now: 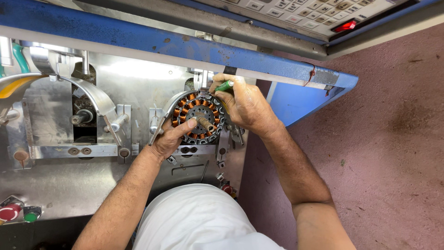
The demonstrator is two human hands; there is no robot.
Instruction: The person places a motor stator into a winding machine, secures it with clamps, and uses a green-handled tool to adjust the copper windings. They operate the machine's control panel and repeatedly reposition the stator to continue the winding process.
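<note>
- Left hand [169,138] closed on the lower-left rim of the round copper-wound coil ring [198,117], thumb across its face beside the centre shaft [205,123].
- Right hand [245,105] clenched around a green-handled tool [225,85], just above-right of the ring.
- Ring is mounted on the steel machine plate [134,83], beyond both grips.
- Blue frame bar [138,39] farther off.

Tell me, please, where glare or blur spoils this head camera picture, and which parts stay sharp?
Head view: strong glare whitens the metal plate behind the machine; the wound stator, the left hand and the right hand are sharp and evenly lit; the straight blue frame bows slightly, showing wide-lens distortion.
</note>
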